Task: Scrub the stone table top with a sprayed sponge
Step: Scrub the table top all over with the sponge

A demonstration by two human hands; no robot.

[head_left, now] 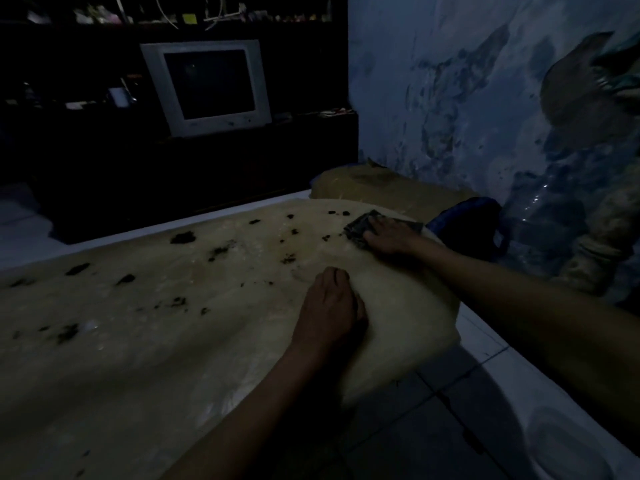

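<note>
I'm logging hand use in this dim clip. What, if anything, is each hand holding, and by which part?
The right hand lies over the near end of the dark sponge on the stone table top; curl unclear. The left hand rests on the stone, holding nothing.

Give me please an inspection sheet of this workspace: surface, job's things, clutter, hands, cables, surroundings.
Surface: stone table top, beige, with dark dirt patches scattered over its far half.
Job's things: dark sponge lies on the table's far right corner; no spray bottle seen.
Clutter: dark blue bag just beyond the table corner.
Hands: right hand presses on the sponge; left hand rests on the table, holding nothing.
Cables: white cable hangs on the dark shelf.
Surroundings: CRT television on the shelf unit; peeling blue wall; tiled floor. Dim light.
</note>
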